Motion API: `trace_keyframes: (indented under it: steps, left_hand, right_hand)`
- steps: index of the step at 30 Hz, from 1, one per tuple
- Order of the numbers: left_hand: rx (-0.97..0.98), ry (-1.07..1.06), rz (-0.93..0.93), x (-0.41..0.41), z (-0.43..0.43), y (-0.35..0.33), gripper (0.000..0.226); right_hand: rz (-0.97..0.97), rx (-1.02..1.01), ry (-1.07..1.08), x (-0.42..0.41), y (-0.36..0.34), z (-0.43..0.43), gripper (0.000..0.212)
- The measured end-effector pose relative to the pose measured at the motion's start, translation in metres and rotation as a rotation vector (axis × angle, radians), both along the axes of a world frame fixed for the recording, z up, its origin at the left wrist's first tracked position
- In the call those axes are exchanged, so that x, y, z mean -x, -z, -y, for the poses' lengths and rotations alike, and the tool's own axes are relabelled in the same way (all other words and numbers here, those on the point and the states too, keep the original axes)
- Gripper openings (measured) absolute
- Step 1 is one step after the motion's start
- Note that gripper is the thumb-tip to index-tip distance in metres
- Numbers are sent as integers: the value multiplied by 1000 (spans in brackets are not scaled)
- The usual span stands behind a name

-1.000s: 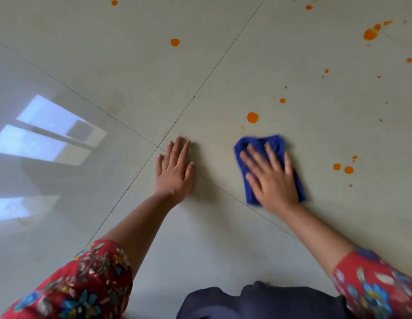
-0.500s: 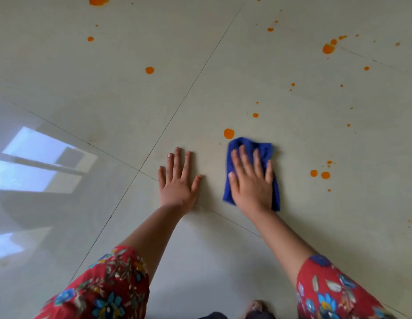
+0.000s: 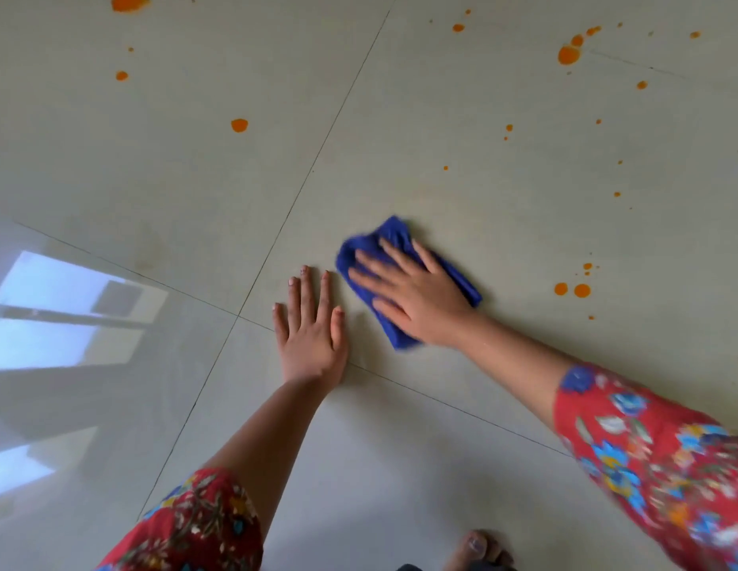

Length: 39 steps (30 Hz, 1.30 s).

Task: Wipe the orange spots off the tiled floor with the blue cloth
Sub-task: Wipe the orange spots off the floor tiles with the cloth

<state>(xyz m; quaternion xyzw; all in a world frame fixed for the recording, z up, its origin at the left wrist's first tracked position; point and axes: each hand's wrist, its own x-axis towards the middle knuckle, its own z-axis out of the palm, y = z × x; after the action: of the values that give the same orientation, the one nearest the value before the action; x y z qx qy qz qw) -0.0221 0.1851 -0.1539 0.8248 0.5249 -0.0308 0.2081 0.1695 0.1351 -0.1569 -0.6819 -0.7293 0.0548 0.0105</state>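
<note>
My right hand point(image 3: 412, 292) lies flat with straight fingers on the folded blue cloth point(image 3: 394, 234), pressing it to the pale tiled floor point(image 3: 462, 208). My left hand point(image 3: 311, 331) rests flat on the floor just left of the cloth, fingers spread, beside a tile joint. Orange spots dot the floor: a pair point(image 3: 571, 289) to the right of the cloth, a round one point(image 3: 239, 125) on the far left tile, a big drop point(image 3: 568, 54) at the far right, and several small specks between. The cloth is blurred.
Dark grout lines point(image 3: 318, 158) cross near my left hand. A glossy window reflection point(image 3: 62, 315) covers the left tiles. A large orange blot point(image 3: 128, 1) sits at the top edge. Toes of a foot point(image 3: 478, 548) show at the bottom edge.
My right hand has turned and swept the cloth leftwards; the orange spot that lay just above the cloth no longer shows. My left hand stays planted.
</note>
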Motion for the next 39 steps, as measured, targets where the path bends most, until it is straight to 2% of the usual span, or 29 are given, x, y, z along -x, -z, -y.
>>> trace_keyframes:
  steps: [2,3,6,8,9,11,13,15,17,20,21,23,25,27,29,31,33,34,36,38,39]
  left_hand:
    - [0,5,-1,1,0,0,67]
    - [-1,8,-6,0,1,0,67]
    - [0,2,-18,0,1,-1,68]
    - [-5,2,-15,0,1,-1,68]
    - [-8,0,-9,-1,1,-1,69]
    - [-4,-19,4,0,2,-1,71]
    - [5,-26,9,-1,1,-1,72]
    - [5,6,-8,0,1,-2,70]
    - [4,27,-29,1,1,-2,69]
    - [25,27,-47,1,0,-3,70]
    - [39,27,-48,0,0,-4,70]
    - [87,4,-20,-2,-2,-7,68]
    - [116,-56,57,-7,-3,-11,65]
    - [86,-83,126,-11,-2,-14,63]
    - [49,-5,148,-15,4,-15,64]
    - [48,108,160,-25,13,-15,66]
    - [62,176,188,-41,23,-14,66]
    - [69,188,205,-47,25,-13,67]
    - [88,237,239,-59,29,-12,68]
    - [132,333,262,-67,28,-10,68]
    - [154,383,267,-70,28,-9,68]
  right_hand:
    - [-1,-1,-104,-21,3,33,51]
    - [8,-16,-37,-39,5,35,51]
    - [17,-53,392,-73,4,-11,51]
    - [-44,-31,522,-58,-1,-54,52]
    - [-61,-8,497,-43,-2,-70,52]
    - [-48,6,294,-6,-2,-76,52]
    - [-32,8,-8,13,2,-46,50]
    - [-57,25,-174,-1,2,-13,48]
    - [-42,22,-68,-37,3,-14,49]
    - [-58,-11,392,-63,-3,-51,52]
    - [-79,-1,466,-51,-5,-60,51]
    - [-82,-10,375,-13,-4,-46,51]
    - [-60,-30,132,14,-2,12,50]
    - [-60,-11,28,8,-1,76,49]
    - [-25,-30,147,-26,1,99,49]
    - [8,-27,437,-54,3,84,50]
    - [-40,-22,705,-52,-1,57,53]
    - [-61,-33,749,-39,0,49,54]
    - [-45,-34,612,-8,1,70,54]
    - [-1,-12,443,10,0,126,53]
    - [4,-2,427,11,-3,153,53]
